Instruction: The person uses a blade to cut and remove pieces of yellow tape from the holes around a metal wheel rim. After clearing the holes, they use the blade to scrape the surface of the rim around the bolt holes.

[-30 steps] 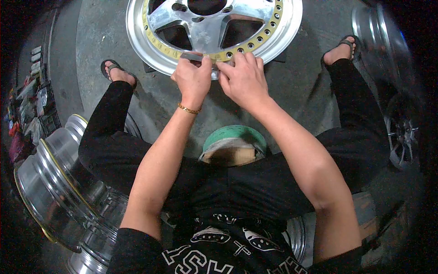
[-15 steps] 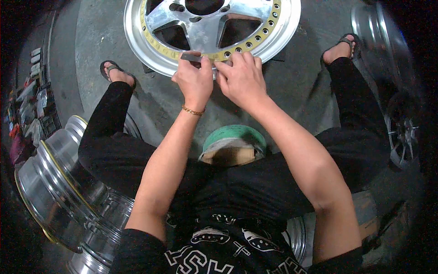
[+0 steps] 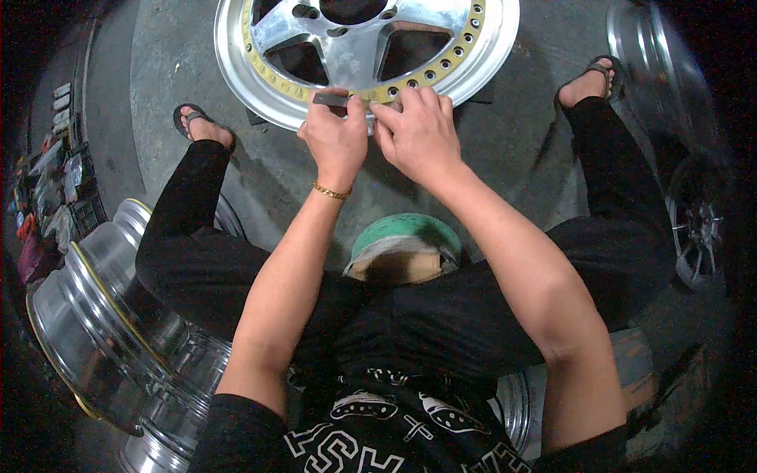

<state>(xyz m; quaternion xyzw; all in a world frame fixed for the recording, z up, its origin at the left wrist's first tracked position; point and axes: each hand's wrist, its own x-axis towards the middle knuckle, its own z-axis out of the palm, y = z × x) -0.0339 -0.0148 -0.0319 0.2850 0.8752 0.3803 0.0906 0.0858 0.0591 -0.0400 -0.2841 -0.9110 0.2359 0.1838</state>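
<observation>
A polished silver wheel rim (image 3: 497, 59) lies at the top of the view, with a yellow band (image 3: 276, 81) around its face. Dark bolt holes show along the band's right side; on its left only faint round marks appear. My left hand (image 3: 335, 138) is closed on a dark, flat, narrow strip (image 3: 330, 100), held between thumb and fingers over the near edge of the band. Right beside it, my right hand (image 3: 422, 138) has its fingers bent down and pressed together at the band. What its fingertips hold, if anything, is hidden.
More silver rims (image 3: 102, 307) are stacked at the left. Another rim (image 3: 631, 47) stands at the upper right, and a spoked wheel (image 3: 696, 229) is below it. A round green-edged object (image 3: 406, 229) sits between my legs. Assorted items (image 3: 59, 173) line the far left.
</observation>
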